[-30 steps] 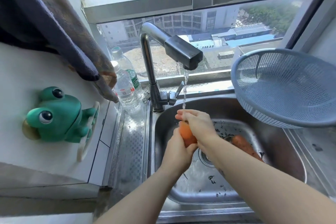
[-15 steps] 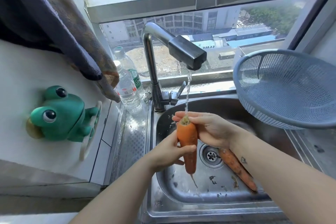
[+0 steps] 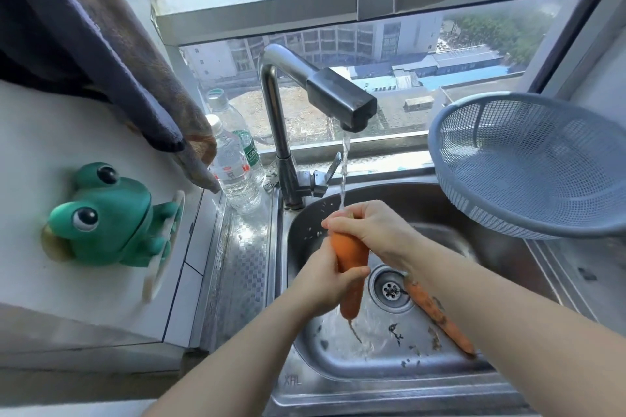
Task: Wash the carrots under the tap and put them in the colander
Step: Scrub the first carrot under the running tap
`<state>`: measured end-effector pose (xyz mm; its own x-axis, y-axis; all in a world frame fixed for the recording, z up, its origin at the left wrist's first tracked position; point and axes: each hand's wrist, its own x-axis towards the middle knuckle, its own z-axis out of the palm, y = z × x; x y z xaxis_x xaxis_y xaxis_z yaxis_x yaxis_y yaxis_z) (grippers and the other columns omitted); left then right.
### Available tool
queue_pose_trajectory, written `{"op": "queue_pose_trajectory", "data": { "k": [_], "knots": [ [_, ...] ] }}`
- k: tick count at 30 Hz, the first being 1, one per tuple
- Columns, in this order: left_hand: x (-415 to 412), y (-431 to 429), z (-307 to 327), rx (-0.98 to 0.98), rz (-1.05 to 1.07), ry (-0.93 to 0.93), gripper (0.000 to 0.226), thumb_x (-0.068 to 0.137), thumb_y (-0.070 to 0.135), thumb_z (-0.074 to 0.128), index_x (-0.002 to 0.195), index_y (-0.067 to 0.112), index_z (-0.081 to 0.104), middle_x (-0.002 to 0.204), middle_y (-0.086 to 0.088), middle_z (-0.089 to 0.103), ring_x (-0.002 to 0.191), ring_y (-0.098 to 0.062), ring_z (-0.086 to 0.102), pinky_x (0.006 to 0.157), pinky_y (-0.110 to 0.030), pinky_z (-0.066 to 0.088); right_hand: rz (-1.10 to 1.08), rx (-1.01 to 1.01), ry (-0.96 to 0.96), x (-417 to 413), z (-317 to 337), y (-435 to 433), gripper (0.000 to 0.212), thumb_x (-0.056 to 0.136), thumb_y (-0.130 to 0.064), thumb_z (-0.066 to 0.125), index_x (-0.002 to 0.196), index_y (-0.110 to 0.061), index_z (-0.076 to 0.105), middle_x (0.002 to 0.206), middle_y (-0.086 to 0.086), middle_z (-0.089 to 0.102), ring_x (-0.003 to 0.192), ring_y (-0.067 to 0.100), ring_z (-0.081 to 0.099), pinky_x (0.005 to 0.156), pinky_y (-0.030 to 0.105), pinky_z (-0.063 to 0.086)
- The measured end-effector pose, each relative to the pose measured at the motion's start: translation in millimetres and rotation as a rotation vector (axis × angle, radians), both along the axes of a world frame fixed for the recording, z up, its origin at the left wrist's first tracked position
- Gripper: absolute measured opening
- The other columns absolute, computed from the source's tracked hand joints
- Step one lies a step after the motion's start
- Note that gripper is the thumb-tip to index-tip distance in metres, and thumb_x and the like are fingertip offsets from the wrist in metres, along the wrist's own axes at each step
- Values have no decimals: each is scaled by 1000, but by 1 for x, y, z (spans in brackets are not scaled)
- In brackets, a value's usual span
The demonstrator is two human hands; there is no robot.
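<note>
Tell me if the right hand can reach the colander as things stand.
Probably yes. The right hand grips the carrot under the tap; the colander stands tilted to its right, open side toward it, nothing between. The left hand, also on the carrot, must let go.

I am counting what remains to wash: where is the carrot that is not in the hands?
In the head view, the carrot lies on the floor of the sink, just right of the drain, partly under the right forearm.
</note>
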<state>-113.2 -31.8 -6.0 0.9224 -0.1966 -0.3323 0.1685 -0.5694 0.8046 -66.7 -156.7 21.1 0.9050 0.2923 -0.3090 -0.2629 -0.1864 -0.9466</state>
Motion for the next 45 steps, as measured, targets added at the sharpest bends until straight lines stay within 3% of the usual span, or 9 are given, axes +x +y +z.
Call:
{"op": "queue_pose_trajectory", "data": {
  "k": [4, 10, 18, 22, 26, 32, 36, 40, 45],
  "knots": [
    [0, 1, -1, 75, 7, -98, 62, 85, 35, 69, 135, 19, 35, 113, 1, 60, 100, -15, 60, 87, -29, 49, -160, -48, -43, -3, -2, 9, 20, 85, -14, 59, 76, -6, 76, 86, 6, 73, 89, 21, 63, 82, 38, 52],
    [3, 11, 4, -122, -43, -13, 36, 93, 42, 54, 122, 22, 46, 93, 1, 59, 73, -11, 56, 65, -26, 49, -175, 548, 377, 1, -3, -14, 23, 94, -18, 51, 97, -2, 67, 98, 13, 67, 88, 23, 63, 92, 41, 49],
    [39, -6, 10, -40, -148, -164, 40, 96, 51, 41, 102, 16, 59, 78, 0, 65, 61, -12, 64, 57, -24, 50, -441, 492, 170, 1, 3, -42, 15, 87, -11, 63, 102, -9, 58, 106, 15, 58, 91, 21, 57, 80, 36, 50],
    [41, 8, -3, -131, -83, 21, 37, 96, 46, 45, 85, 15, 61, 73, 0, 64, 54, -12, 52, 52, -23, 41, -574, 465, 178, 1, 4, -63, 21, 85, -18, 67, 102, -14, 55, 113, 14, 54, 100, 23, 57, 83, 39, 53],
    [36, 1, -13, -304, 129, 124, 42, 96, 47, 46, 82, 10, 60, 68, -5, 62, 48, -11, 43, 45, -21, 34, -364, 150, 81, -5, 4, -86, 46, 69, -30, 77, 110, -17, 63, 115, 9, 55, 101, 26, 61, 81, 41, 57],
    [48, -5, -11, -382, 401, 199, 40, 90, 46, 58, 76, 10, 50, 55, -5, 40, 35, -8, 35, 33, -16, 28, 430, -769, -151, -6, 25, -103, 51, 69, -49, 79, 114, -33, 64, 101, -15, 66, 89, 2, 63, 83, 23, 52],
    [54, -17, -10, -541, 656, 318, 36, 86, 42, 66, 73, 13, 51, 48, 1, 45, 33, -6, 39, 34, -15, 35, 327, -983, -243, -17, 16, -76, 40, 66, -35, 75, 103, -28, 60, 92, -7, 64, 78, 10, 62, 74, 31, 56],
    [51, -33, -12, -893, 940, 454, 26, 90, 39, 63, 84, 14, 57, 70, 2, 68, 51, -7, 60, 50, -19, 49, 283, -840, -79, -29, 5, -56, 33, 66, -37, 73, 91, -16, 64, 83, 4, 70, 72, 20, 68, 65, 31, 55],
    [45, -40, -5, -1206, 1011, 451, 23, 99, 29, 51, 96, 8, 59, 83, -5, 66, 72, -15, 64, 66, -28, 53, 248, -162, 524, -39, 2, -65, 42, 72, -32, 72, 101, -6, 57, 76, 7, 67, 58, 19, 63, 55, 26, 48]
  ]
}}
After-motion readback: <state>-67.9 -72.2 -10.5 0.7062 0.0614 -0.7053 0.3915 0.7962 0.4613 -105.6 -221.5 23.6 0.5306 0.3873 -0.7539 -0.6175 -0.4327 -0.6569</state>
